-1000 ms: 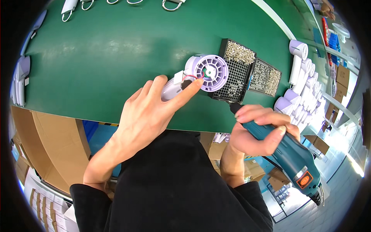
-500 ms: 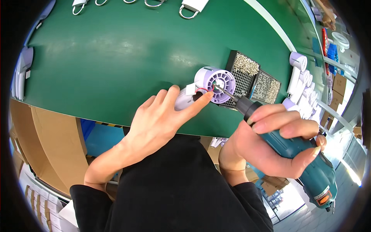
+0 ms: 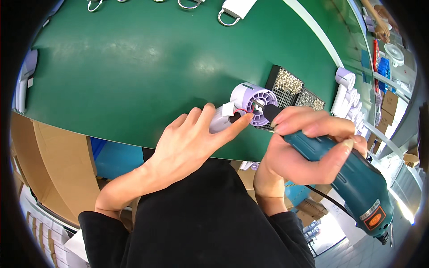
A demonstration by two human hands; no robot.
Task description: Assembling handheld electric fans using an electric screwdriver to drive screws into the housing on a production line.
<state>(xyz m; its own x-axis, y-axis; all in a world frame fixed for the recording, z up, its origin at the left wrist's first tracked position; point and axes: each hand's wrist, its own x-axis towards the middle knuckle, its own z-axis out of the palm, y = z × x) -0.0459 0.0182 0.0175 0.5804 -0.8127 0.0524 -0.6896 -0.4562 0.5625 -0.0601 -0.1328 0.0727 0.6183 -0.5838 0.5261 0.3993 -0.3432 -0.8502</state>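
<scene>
On the green bench lies a white and purple handheld fan (image 3: 243, 95), its round slotted end facing right. My left hand (image 3: 185, 140) is closed over the fan's handle (image 3: 219, 123), with the index finger stretched to the rim of the slotted end. Beside that finger a red wire and a small white tab (image 3: 228, 109) stick out. My right hand (image 3: 313, 145) wraps round a teal electric screwdriver (image 3: 359, 192), held at a slant. The driver's bit reaches into the middle of the slotted end; its very tip is hard to make out.
Behind the driver stand two black screw trays, one larger (image 3: 288, 82) and one smaller (image 3: 311, 100), holding small silver screws. Several purple and white fan parts (image 3: 345, 78) are piled at the right edge. White pieces with metal loops (image 3: 238, 8) lie along the far side. An open cardboard box (image 3: 62, 165) stands lower left.
The screwdriver has moved up and left, closer to the fan, its bit going deeper into the slotted end. The fan and my left hand have shifted slightly right in view.
</scene>
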